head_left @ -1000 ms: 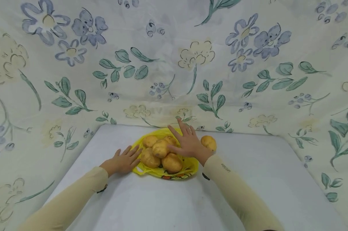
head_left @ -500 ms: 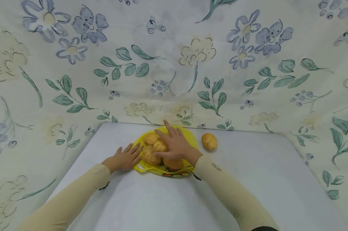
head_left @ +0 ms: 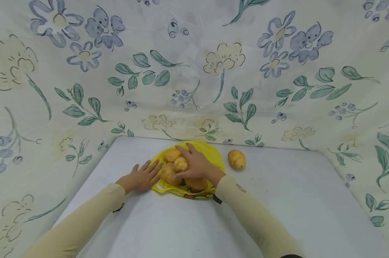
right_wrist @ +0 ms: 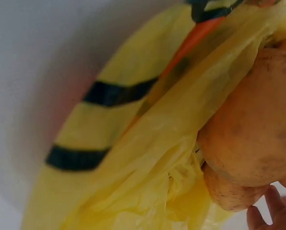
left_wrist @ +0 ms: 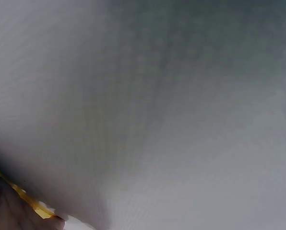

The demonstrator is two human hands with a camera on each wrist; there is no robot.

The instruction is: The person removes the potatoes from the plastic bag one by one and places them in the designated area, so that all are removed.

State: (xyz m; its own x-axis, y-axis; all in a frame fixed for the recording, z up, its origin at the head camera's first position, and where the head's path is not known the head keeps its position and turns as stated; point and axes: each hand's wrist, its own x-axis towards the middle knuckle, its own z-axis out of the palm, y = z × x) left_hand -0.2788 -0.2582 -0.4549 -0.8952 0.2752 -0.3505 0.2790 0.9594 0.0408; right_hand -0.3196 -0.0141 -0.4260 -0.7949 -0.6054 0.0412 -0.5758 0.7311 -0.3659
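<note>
A yellow plastic bag (head_left: 210, 148) lies on the table with several potatoes heaped on it. My left hand (head_left: 142, 177) rests with spread fingers on the bag's left edge, beside the potatoes; only a bit of that hand (left_wrist: 18, 211) shows in the left wrist view. From the right, my right hand (head_left: 195, 165) reaches over the heap, its fingers and thumb bent round the middle potato (head_left: 180, 163). The right wrist view shows fingertips (right_wrist: 273, 203) at the underside of a smaller potato (right_wrist: 232, 191), below a large one (right_wrist: 253, 120). My right palm hides part of the heap.
A single potato (head_left: 237, 159) lies off the bag, to its right, on the white table (head_left: 278, 193). Behind the table's far edge hangs a floral cloth (head_left: 194, 71), which also runs along both sides.
My right hand has moved left and down onto the heap, and its spread fingers have closed round the middle potato. The left hand stays at the bag's edge.
</note>
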